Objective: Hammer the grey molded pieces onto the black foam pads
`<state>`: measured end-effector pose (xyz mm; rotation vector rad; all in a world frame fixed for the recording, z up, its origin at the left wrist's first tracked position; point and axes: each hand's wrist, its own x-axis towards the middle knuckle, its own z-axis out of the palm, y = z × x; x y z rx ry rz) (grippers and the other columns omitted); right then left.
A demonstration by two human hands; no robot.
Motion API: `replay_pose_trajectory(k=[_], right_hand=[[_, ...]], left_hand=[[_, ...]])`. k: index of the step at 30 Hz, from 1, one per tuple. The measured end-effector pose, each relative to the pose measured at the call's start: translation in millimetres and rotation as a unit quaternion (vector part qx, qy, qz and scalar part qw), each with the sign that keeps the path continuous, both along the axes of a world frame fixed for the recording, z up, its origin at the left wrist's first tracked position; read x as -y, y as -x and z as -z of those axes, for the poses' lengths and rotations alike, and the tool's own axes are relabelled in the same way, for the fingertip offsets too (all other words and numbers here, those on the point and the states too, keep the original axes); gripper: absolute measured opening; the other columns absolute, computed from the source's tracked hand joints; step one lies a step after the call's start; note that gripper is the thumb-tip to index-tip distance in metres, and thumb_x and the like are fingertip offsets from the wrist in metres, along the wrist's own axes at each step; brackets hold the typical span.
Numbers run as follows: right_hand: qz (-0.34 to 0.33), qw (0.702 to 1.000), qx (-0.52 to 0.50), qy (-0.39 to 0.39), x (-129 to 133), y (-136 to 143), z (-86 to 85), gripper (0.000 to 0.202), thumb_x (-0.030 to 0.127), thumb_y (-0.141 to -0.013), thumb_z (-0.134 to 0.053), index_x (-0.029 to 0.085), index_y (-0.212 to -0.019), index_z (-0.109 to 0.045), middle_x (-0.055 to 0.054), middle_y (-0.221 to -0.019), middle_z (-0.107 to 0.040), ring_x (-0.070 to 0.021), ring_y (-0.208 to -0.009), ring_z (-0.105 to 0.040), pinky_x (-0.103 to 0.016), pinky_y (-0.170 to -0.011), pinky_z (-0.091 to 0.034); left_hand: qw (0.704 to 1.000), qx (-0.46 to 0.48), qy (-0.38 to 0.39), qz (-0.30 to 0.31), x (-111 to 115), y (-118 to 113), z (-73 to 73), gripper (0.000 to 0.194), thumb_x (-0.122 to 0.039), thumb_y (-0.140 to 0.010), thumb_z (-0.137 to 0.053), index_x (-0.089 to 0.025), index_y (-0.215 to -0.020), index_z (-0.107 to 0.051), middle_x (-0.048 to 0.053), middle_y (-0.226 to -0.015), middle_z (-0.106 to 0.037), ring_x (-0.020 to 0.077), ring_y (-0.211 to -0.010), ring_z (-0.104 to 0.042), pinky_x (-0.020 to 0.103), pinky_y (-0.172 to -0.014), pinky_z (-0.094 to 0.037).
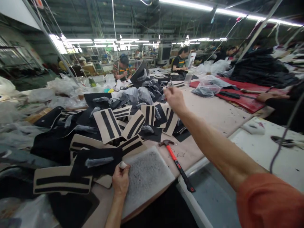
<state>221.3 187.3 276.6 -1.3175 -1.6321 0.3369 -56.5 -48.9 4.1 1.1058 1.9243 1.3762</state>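
My left hand (120, 181) is closed around a small pale, round-ended piece (122, 165), at the left edge of a worn white board (148, 172). My right hand (175, 98) is stretched far forward over the table, fingers pinched together near a small greyish item I cannot make out. Beside the board lies a claw hammer (177, 161) with a red and black handle. Left of it are heaped beige panels with black stripes (107, 126) and black panels (95, 161) carrying plastic-wrapped strips (99, 161).
Clear plastic bags (64, 90) crowd the left side. A red sheet (247, 99) and a black pile (261, 69) lie at the right, near another person's hand (272, 96). A white machine table (273, 148) adjoins on the right. Two people sit beyond the heap.
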Motion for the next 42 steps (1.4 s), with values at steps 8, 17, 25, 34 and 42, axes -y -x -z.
replay_pose_trajectory(k=[8, 17, 25, 34, 42], right_hand=[[-0.214, 0.944, 0.079, 0.238, 83, 101, 192.3, 0.037, 0.034, -0.071, -0.075, 0.017, -0.103, -0.067, -0.003, -0.093, -0.07, -0.0169, -0.079, -0.064, -0.026, -0.07, -0.048], [-0.243, 0.958, 0.149, 0.022, 110, 84, 123.2, 0.009, 0.02, -0.087, -0.054, 0.019, -0.08, -0.058, -0.006, -0.087, -0.066, -0.0184, -0.084, -0.057, -0.03, -0.079, -0.041], [-0.323, 0.89, 0.307, -0.097, 276, 27, 197.3, 0.021, 0.004, -0.086, -0.043, 0.017, -0.088, -0.059, -0.011, -0.13, -0.06, -0.0262, -0.133, -0.044, -0.05, -0.115, -0.026], [-0.278, 0.918, 0.283, 0.015, 326, 48, 253.4, 0.012, 0.011, -0.087, -0.056, 0.018, -0.094, -0.062, -0.005, -0.122, -0.064, -0.0255, -0.12, -0.05, -0.047, -0.11, -0.033], [-0.18, 0.966, 0.185, -0.001, 287, 12, 218.7, 0.028, 0.036, -0.092, -0.057, 0.019, -0.113, -0.06, -0.012, -0.123, -0.061, -0.0265, -0.113, -0.055, -0.046, -0.1, -0.041]], left_hand=[[0.998, 0.047, -0.039, 0.027, 0, -7, -5.9, 0.031, -0.048, -0.079, -0.067, -0.019, -0.09, -0.062, 0.005, -0.083, -0.073, 0.0211, -0.079, -0.071, 0.028, -0.073, -0.054], [0.99, 0.121, -0.065, -0.018, -1, -4, -0.4, 0.035, -0.048, -0.076, -0.07, -0.017, -0.089, -0.063, 0.005, -0.082, -0.073, 0.0208, -0.079, -0.071, 0.031, -0.077, -0.055], [0.968, 0.18, -0.131, -0.121, 1, -8, 0.4, 0.038, -0.043, -0.076, -0.072, -0.016, -0.101, -0.063, 0.006, -0.086, -0.074, 0.0194, -0.079, -0.072, 0.033, -0.08, -0.057], [0.983, 0.134, -0.091, 0.083, -22, -32, -28.5, 0.037, -0.034, -0.079, -0.071, -0.018, -0.111, -0.061, 0.007, -0.095, -0.074, 0.0201, -0.089, -0.072, 0.032, -0.084, -0.056], [0.984, 0.112, -0.072, 0.117, -30, -31, -7.8, 0.024, -0.039, -0.083, -0.066, -0.018, -0.095, -0.067, 0.007, -0.096, -0.074, 0.0207, -0.094, -0.07, 0.034, -0.091, -0.054]])
